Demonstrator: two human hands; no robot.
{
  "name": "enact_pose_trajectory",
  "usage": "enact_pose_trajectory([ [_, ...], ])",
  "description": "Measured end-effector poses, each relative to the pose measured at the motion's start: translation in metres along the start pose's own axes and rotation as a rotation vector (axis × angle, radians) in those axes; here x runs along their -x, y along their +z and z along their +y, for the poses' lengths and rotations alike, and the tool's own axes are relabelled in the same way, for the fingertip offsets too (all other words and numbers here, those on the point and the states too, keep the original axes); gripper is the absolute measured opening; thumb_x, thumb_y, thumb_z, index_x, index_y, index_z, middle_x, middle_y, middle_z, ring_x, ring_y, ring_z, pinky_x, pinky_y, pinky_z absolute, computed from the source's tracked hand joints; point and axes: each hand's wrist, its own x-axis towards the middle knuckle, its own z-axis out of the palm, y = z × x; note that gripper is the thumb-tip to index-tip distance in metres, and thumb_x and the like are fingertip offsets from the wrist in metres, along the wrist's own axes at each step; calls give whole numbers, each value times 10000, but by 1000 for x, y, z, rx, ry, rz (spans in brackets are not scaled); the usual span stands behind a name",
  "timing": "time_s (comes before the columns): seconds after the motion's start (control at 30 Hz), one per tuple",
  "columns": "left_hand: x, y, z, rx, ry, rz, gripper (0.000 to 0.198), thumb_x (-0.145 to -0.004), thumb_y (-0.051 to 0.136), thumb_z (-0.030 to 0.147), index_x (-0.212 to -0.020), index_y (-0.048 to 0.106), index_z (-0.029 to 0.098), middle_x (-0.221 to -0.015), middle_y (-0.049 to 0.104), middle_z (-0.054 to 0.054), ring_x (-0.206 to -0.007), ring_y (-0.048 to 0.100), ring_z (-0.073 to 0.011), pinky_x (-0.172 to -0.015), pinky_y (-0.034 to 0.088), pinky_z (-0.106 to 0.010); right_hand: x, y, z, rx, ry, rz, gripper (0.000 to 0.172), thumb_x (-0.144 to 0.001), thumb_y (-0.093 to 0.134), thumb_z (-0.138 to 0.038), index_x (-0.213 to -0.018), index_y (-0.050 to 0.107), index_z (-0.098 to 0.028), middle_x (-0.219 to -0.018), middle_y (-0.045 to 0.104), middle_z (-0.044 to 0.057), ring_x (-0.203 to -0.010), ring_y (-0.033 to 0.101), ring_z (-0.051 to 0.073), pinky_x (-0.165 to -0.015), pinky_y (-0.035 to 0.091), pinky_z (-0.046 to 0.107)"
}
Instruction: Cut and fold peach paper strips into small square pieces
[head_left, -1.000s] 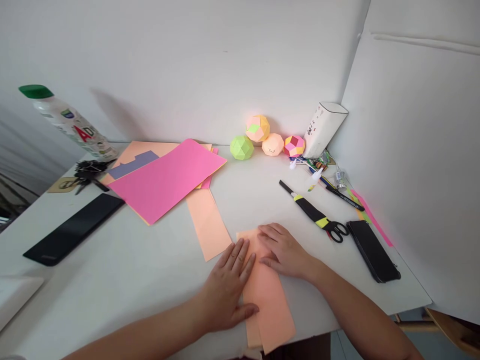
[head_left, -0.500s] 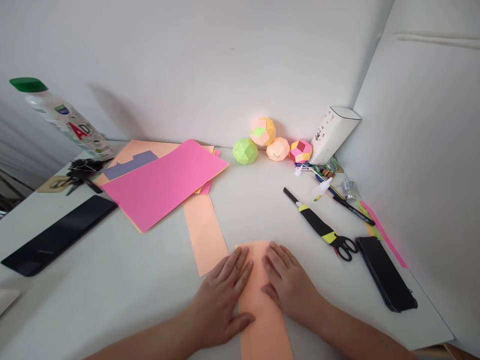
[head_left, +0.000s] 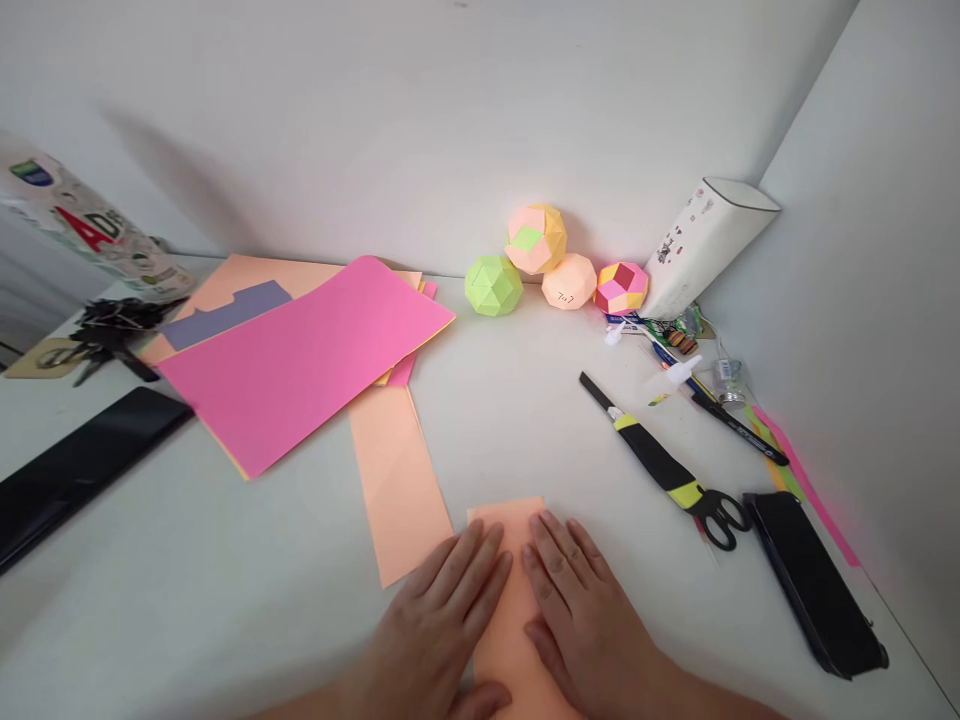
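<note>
Flat on the table in front of me lies a strip of peach paper (head_left: 510, 610), its lower end running out of view. My left hand (head_left: 442, 625) rests along its left edge with fingers stretched out. On the opposite edge my right hand (head_left: 589, 610) lies flat, fingers extended and a little apart. Both palms face down, and neither hand grips the strip. Just left of my left fingers is a second peach paper piece (head_left: 397, 480), whose upper end is tucked beneath a pink sheet (head_left: 307, 365).
Scissors (head_left: 660, 450) and a black phone (head_left: 814, 580) lie at the right. Folded paper balls (head_left: 493, 286) stand by the wall, near a white container (head_left: 709, 245). A small glue bottle (head_left: 673, 377) is close by. A dark slab (head_left: 90, 465), black clips (head_left: 116, 330) and a bottle (head_left: 90, 225) are left.
The view has come closer and dipped slightly, so things at the sides sit further outward. Both hands stay flat on the peach strip, with their fingertips slightly lower in the picture.
</note>
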Motion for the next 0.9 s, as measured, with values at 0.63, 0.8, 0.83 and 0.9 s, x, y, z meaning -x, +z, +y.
enact_pose_trajectory([
  [0.63, -4, 0, -2, -15, 25, -1, 927, -841, 426, 691, -1443, 322, -6, -1437, 430, -244, -1394, 255, -379, -1109, 214, -441, 2, 3, 3, -8, -35, -25, 467, -845, 486, -184, -1266, 542, 10, -1361, 522, 241, -1390, 294, 380, -988, 483, 547],
  [0.8, -7, -7, -3, -20, 16, -42, 904, -849, 414, 698, -1463, 308, 43, -1438, 450, -199, -1387, 283, -353, -1086, 266, -416, -1, 0, 3, -54, 7, -21, 466, -864, 504, -219, -1288, 528, -27, -1377, 521, 208, -1405, 284, 336, -1046, 443, 516],
  [0.83, -7, -7, -3, -23, 16, -45, 886, -855, 404, 696, -1467, 309, 62, -1446, 446, -185, -1384, 294, -344, -1080, 278, -408, -1, 0, 4, -63, 8, -19, 467, -863, 507, -228, -1285, 530, -30, -1375, 522, 209, -1406, 284, 335, -1051, 439, 513],
  [0.9, -6, -5, -3, -33, 16, -32, 854, -865, 379, 695, -1466, 321, 91, -1459, 435, -167, -1378, 309, -334, -1072, 292, -400, -1, 0, 4, -74, 4, -15, 464, -851, 513, -234, -1265, 541, -26, -1371, 521, 223, -1403, 285, 348, -1049, 437, 518],
])
